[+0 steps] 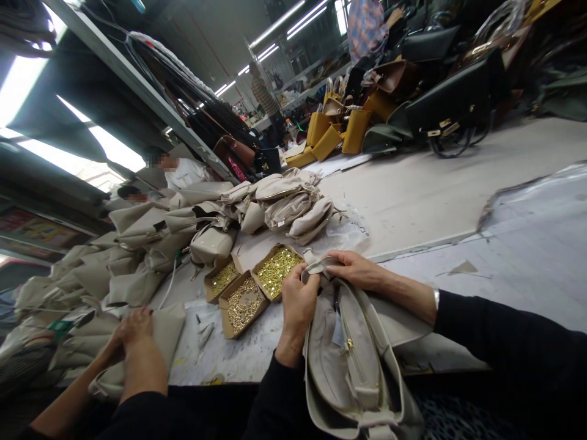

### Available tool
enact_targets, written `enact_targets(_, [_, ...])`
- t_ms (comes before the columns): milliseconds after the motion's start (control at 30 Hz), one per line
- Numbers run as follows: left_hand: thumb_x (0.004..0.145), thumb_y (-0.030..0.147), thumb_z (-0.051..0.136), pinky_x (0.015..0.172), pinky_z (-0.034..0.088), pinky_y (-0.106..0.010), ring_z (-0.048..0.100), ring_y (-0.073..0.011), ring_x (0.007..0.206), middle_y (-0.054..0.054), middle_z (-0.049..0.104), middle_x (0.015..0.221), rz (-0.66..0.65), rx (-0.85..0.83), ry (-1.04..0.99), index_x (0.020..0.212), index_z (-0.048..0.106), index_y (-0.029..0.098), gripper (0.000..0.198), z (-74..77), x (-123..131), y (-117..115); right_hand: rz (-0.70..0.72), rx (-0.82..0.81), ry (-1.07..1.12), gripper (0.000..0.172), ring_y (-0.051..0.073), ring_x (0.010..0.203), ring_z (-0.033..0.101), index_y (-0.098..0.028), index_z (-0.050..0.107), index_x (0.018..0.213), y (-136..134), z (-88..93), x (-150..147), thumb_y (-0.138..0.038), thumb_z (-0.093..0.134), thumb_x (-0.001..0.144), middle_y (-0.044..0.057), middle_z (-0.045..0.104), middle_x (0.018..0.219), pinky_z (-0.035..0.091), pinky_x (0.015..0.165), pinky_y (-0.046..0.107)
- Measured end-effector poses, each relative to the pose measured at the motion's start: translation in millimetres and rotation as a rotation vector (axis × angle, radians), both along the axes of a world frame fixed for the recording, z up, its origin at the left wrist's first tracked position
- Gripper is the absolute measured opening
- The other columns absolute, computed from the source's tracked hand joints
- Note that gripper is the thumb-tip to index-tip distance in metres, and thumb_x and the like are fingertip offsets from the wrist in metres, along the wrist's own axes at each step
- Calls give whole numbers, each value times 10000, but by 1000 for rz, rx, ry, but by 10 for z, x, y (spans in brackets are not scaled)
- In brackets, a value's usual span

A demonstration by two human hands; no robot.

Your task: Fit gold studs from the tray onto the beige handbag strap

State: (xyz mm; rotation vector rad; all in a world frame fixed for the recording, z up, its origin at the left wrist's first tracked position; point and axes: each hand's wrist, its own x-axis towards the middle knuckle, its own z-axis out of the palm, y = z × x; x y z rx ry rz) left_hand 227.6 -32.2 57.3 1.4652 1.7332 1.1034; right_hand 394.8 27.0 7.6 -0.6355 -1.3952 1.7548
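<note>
The beige handbag (353, 360) lies open at the near edge of the worktable (435, 195), its long axis running from the person's lap up and away toward the boxes. At its far end, a small strap tab (316, 264) sits between both hands. The left hand (298, 302) is closed on the tab from below, fingers pinching it. The right hand (355, 269) comes in from the right, fingers closed on the same tab from above. The hands almost touch. Just beyond the tab stand three cardboard boxes of gold rivets (275, 272). To the left, a co-worker's hands (132, 333) press on another beige bag piece (165, 330).
</note>
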Motion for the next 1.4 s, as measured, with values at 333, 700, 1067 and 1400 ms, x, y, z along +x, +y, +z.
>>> enact_targets(333, [570, 401, 906, 613, 456, -211, 576, -115, 613, -29, 705, 717, 2, -173, -393, 846, 777, 102, 427, -179, -266, 45, -109, 156, -188, 278, 148, 673, 512, -166, 703, 910, -84, 41, -88, -425, 715, 809, -23, 616, 730, 377, 607, 242])
enact_targets(700, [650, 383, 895, 630, 464, -197, 598, -108, 639, -37, 727, 775, -107, -207, -478, 915, 783, 103, 401, -156, -273, -10, -56, -85, 4, 542, 163, 719, 611, -129, 780, 1096, -39, -83, -181, -498, 879, 711, 25, 743, 860, 464, 658, 258])
enact_targets(1067, [804, 160, 667, 808, 489, -263, 653, -183, 865, -31, 728, 902, -16, 257, 22, 933, 764, 193, 165, -119, -48, -265, -71, 99, 52, 189, 221, 897, 603, -248, 851, 932, -133, 6, -100, -351, 836, 775, 29, 655, 889, 501, 882, 352])
enact_targets(1400, [930, 120, 649, 745, 560, -280, 716, -192, 793, -66, 766, 882, -60, 729, 439, 1050, 787, 253, 226, -490, -207, -570, -23, 293, -38, 195, 248, 917, 607, -278, 849, 754, -366, 120, -25, -321, 699, 870, 76, 655, 952, 509, 861, 382])
